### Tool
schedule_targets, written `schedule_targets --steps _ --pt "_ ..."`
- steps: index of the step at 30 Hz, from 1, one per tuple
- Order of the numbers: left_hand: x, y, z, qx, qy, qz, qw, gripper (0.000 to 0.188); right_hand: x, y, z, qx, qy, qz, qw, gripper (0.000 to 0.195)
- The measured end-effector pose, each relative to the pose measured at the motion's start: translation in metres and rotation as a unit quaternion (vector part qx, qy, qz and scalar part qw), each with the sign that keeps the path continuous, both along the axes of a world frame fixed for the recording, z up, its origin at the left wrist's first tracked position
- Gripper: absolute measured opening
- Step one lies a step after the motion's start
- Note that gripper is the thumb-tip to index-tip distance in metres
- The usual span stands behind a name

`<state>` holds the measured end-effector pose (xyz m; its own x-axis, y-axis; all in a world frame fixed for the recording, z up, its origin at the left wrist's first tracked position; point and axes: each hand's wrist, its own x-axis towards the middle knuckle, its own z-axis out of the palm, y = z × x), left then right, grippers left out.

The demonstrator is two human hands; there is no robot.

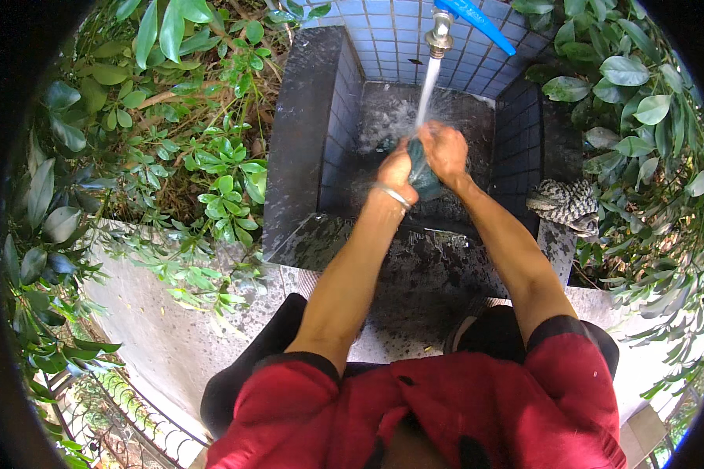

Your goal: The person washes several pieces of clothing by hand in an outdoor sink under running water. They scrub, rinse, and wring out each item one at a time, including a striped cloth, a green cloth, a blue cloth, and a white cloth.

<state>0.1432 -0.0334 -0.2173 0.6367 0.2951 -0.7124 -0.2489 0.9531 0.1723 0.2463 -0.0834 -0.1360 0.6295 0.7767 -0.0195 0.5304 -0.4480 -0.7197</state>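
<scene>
Both hands are inside a tiled basin point(296, 117), under a stream of water point(427, 91) falling from a metal tap point(439, 40). My left hand point(395, 169), with a silver-coloured bangle point(393, 195) at its wrist, grips a wet, dark green cloth point(423, 173). My right hand point(447, 149) is closed on the upper part of the same cloth, where the stream lands. The cloth hangs between the hands, and its folds are partly hidden by fingers and spray. Splashing water blurs the fingertips.
A blue lever handle point(482, 24) tops the tap against blue wall tiles point(387, 41). A bunched black-and-white patterned cloth point(565, 205) lies on the basin's right rim. Leafy shrubs point(217, 158) crowd both sides. The front ledge point(434, 258) is wet.
</scene>
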Motion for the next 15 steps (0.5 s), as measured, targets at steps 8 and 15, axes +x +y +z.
schedule_targets --steps 8,15 --pt "-0.014 0.013 -0.043 0.057 -0.108 -0.008 0.993 0.052 -0.041 -0.020 -0.025 0.068 0.053 0.079 0.993 0.022" --pt "0.017 -0.009 0.080 0.566 0.400 -0.342 0.635 0.059 0.091 -0.021 -0.069 -0.129 0.559 0.077 0.815 0.077"
